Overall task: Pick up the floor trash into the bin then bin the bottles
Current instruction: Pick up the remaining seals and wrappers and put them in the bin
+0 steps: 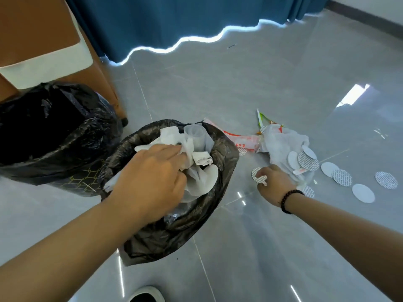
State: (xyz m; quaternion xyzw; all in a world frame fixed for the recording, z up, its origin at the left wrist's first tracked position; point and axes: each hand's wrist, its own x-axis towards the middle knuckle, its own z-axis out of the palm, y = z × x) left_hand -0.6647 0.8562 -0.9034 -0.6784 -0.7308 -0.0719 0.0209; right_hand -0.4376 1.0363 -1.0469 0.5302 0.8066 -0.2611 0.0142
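A bin lined with a black bag stands on the floor in the middle, stuffed with white tissue and plastic. My left hand is over the bin's mouth and grips the white waste inside it. To the right, my right hand is down at the floor and pinches a round white seal disc. Just beyond it lies a crumpled clear plastic bag with more discs on it. Several round discs lie scattered on the tiles further right. No bottles are in view.
A second, fuller black bag sits at the left against a brown cabinet. Red-printed wrappers lie behind the bin. A blue curtain hangs at the back. My shoe shows at the bottom edge.
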